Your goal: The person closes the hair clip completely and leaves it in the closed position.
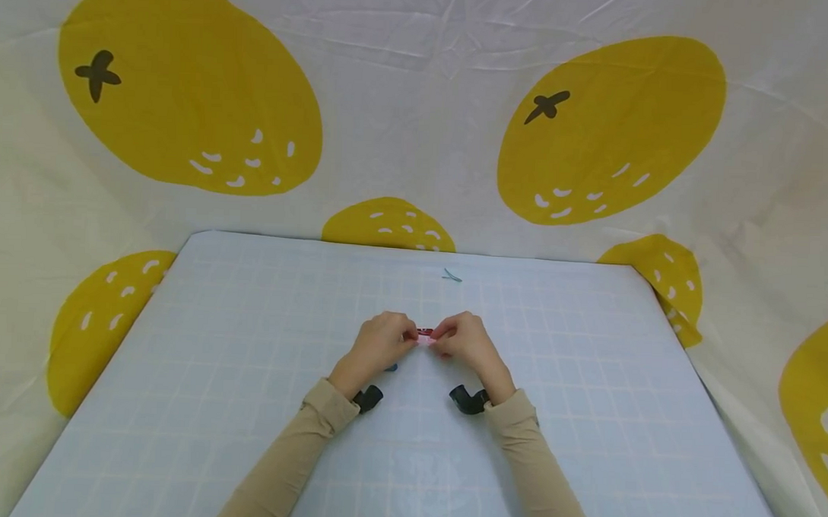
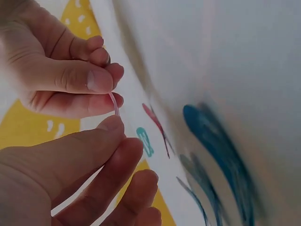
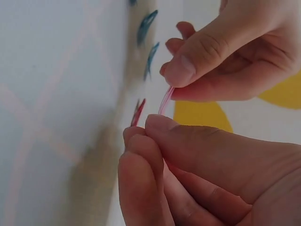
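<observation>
Between both hands stretches a small pink hair clip [image 1: 425,340], its thin middle showing in the right wrist view as slim pink strands. My left hand [image 1: 381,341] pinches one end between thumb and fingers. The other end is pinched by my right hand [image 1: 467,342], opposite it. Fingertips cover both ends, so I cannot tell whether the clip is snapped. Just beyond the hands lies a red hair clip [image 1: 424,331] on the table. A blue hair clip [image 2: 214,155] lies near the left hand, with other bluish clips beside it.
A teal hair clip [image 1: 452,276] lies towards the far edge of the table [image 1: 621,418], which has a pale grid cloth. Behind hangs a white sheet [image 1: 418,137] with yellow fruit prints. Dark wrist cameras [image 1: 468,400] sit at both sleeves.
</observation>
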`<action>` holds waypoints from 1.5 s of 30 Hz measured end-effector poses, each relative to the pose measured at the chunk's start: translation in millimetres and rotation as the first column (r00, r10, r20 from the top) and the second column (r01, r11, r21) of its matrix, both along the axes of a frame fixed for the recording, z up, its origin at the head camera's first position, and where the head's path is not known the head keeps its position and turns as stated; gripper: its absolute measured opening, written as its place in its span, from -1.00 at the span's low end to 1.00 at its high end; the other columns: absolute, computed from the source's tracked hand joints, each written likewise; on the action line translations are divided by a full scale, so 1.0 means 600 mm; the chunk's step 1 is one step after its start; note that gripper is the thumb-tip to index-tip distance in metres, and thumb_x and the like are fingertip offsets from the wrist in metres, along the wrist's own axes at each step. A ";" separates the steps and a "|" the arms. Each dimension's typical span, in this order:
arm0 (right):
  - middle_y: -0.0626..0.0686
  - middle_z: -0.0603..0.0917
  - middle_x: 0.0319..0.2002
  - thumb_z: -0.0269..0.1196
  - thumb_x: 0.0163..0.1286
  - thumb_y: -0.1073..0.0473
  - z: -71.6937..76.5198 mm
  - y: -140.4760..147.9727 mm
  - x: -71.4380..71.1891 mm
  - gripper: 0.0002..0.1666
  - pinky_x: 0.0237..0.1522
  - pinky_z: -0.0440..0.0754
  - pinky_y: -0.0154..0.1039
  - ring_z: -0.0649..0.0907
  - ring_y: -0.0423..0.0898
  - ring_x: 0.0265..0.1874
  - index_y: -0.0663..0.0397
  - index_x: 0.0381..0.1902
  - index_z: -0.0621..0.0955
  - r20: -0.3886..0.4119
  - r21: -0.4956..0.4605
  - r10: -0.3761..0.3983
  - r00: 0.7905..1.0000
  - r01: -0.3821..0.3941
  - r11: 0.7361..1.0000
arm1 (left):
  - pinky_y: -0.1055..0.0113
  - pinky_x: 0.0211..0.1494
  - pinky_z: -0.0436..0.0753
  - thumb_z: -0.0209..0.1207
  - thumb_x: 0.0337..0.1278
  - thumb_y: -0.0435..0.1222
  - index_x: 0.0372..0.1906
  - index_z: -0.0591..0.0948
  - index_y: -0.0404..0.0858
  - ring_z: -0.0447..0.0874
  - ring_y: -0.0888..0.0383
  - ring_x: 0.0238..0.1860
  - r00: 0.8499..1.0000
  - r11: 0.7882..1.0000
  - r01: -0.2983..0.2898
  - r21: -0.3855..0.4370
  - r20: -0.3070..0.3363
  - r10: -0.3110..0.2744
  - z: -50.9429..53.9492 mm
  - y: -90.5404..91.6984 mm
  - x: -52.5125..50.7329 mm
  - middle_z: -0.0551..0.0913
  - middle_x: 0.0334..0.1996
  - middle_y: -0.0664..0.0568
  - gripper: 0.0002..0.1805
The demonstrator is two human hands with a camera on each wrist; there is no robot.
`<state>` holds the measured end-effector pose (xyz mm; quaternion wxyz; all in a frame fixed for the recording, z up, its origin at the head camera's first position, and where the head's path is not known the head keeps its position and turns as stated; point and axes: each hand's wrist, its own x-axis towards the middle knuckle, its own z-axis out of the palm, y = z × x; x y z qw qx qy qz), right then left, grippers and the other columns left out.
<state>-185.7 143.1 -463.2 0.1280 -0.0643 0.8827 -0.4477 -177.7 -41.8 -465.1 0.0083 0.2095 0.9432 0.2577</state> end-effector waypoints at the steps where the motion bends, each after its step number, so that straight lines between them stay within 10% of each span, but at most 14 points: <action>1: -0.01 0.64 -0.66 0.40 0.08 0.40 -0.002 0.000 0.000 -0.94 -0.57 0.50 -0.32 0.56 -0.17 -0.69 0.20 -0.46 0.72 -0.005 0.010 0.003 1.000 -0.003 1.000 | 0.19 -0.26 0.64 0.39 0.12 -0.32 -0.33 0.77 -0.20 0.62 0.14 -0.32 1.000 1.000 0.004 -0.011 -0.006 -0.004 -0.001 0.001 0.001 0.70 -0.37 0.07 -0.96; 45: -0.06 0.58 -0.60 0.51 0.07 0.28 -0.018 -0.009 0.006 -0.88 -0.49 0.48 -0.26 0.53 -0.12 -0.56 0.06 -0.46 0.73 -0.057 0.153 0.025 0.998 -0.016 0.988 | 0.24 -0.32 0.57 0.38 0.08 -0.38 -0.45 0.77 -0.17 0.43 0.10 -0.29 0.999 0.990 0.006 -0.139 -0.042 -0.012 -0.019 0.002 0.007 0.59 -0.41 0.07 -0.93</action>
